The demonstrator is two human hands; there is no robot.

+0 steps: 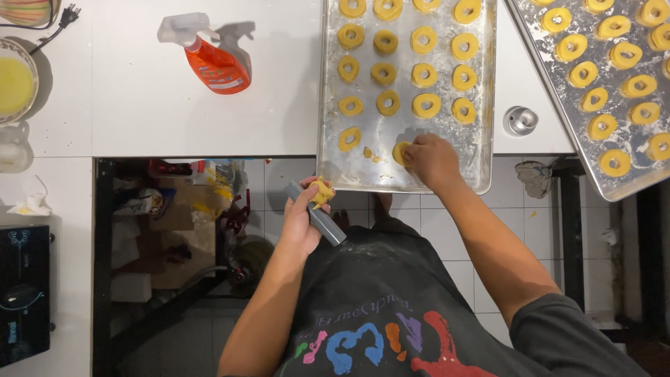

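At the centre of the frame the right hand point(431, 157) presses down on a yellow dough ring point(400, 152) at the near edge of a metal baking tray point(333, 164), its fingers bunched together on top of the piece so that it seats flat in line with the rows of rings point(426, 75) already set out above it. The tray overhangs the edge of the white table point(209, 126), which brings its bare near end close to the person's body and within easy reach.

Lower and to the left, the left hand point(303, 220) is wrapped around a grey cylindrical tool point(317, 215), with a small lump of yellow dough point(322, 192) pinched against it by the thumb; held just below the tray, the spare dough is ready to hand. A few dough crumbs point(370, 153) lie on the tray beside the ring.

A second tray point(558, 105) of rings sits angled at the upper right. An orange spray bottle point(216, 66) lies on its side at the upper left, and a bowl of yellow liquid point(15, 84) stands at the far left edge.
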